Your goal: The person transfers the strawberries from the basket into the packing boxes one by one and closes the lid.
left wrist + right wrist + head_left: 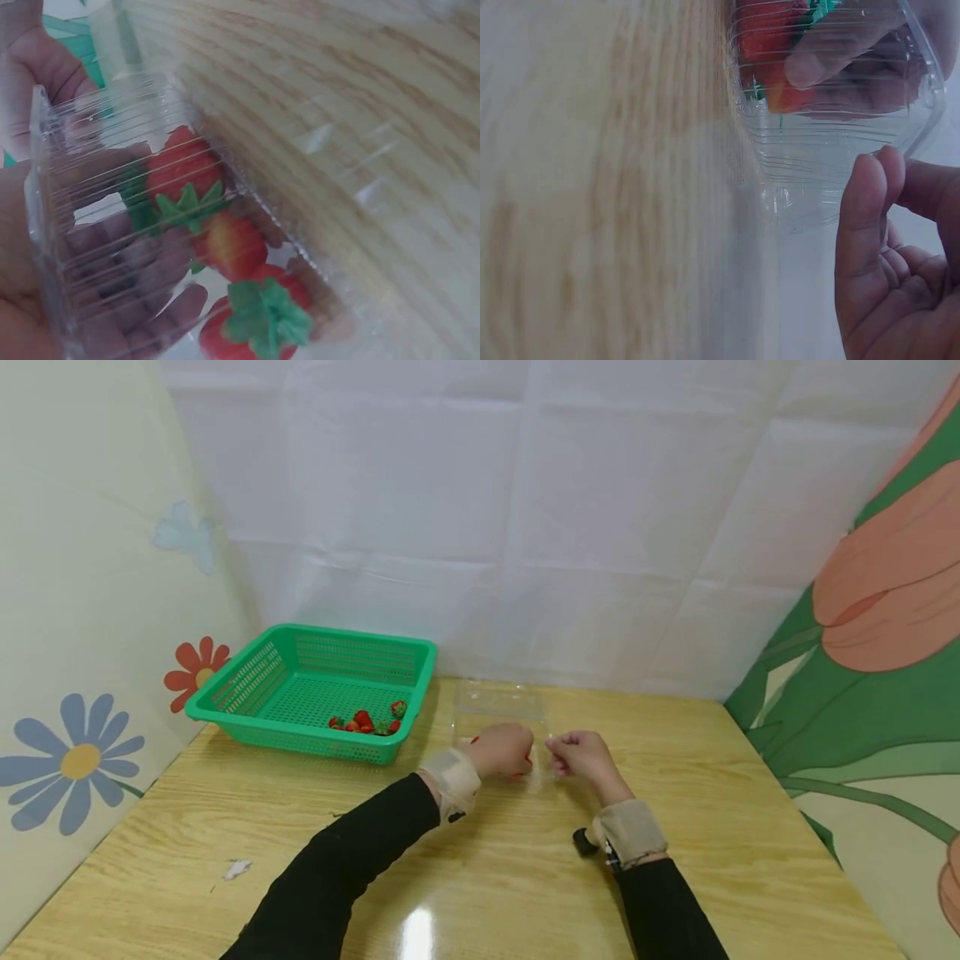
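A clear plastic box (501, 693) with ridged walls stands on the table near the back. My left hand (507, 750) is inside it, fingers loosely bent. Through the box wall the left wrist view shows a strawberry (186, 169) with green leaves, an orange-red one (234, 244) and red fruit with a leafy top (266, 319) by those fingers. In the right wrist view a left fingertip touches a strawberry (789, 97); no firm grasp shows. My right hand (587, 758) pinches the box's near right rim between thumb and fingertips.
A green mesh basket (360, 632) stands to the left, with several strawberries (363, 720) in its near right part. A small white scrap (237, 869) lies on the wooden table (480, 877) at the front left. A white cloth wall (420, 485) closes off the back.
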The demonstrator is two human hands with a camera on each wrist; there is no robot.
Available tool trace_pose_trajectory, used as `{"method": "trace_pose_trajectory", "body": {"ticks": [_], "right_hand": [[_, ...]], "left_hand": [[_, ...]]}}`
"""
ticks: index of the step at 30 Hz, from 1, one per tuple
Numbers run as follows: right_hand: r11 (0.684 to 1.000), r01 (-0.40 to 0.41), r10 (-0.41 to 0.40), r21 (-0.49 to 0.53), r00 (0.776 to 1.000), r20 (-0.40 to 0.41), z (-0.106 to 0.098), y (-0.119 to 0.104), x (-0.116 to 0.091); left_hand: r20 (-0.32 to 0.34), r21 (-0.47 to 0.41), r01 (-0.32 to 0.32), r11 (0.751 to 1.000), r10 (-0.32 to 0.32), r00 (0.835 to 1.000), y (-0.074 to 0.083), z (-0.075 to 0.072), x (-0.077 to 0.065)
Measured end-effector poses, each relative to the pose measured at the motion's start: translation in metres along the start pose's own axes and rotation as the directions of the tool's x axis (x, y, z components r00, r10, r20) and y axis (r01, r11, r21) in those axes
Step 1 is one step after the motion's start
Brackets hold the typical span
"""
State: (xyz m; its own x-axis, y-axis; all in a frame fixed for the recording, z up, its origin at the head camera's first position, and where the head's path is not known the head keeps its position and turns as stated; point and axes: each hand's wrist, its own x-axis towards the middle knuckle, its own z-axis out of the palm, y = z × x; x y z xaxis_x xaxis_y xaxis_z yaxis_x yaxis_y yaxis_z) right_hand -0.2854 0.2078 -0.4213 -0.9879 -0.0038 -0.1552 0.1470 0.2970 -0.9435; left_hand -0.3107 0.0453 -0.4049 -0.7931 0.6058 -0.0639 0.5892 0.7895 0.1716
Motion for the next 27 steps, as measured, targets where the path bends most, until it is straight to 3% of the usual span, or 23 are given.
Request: {"method": "trace_pose_trajectory", "body": {"ticks": [27], "right_hand": [[1.0,-0.001,0.001,-0.019,1.0,0.016,-0.0011,0.0015,0.0034]], "left_hand": [[0.052,0.036,0.0,0.999,-0.002,0.999,0.004,-0.0027,0.0006]]}}
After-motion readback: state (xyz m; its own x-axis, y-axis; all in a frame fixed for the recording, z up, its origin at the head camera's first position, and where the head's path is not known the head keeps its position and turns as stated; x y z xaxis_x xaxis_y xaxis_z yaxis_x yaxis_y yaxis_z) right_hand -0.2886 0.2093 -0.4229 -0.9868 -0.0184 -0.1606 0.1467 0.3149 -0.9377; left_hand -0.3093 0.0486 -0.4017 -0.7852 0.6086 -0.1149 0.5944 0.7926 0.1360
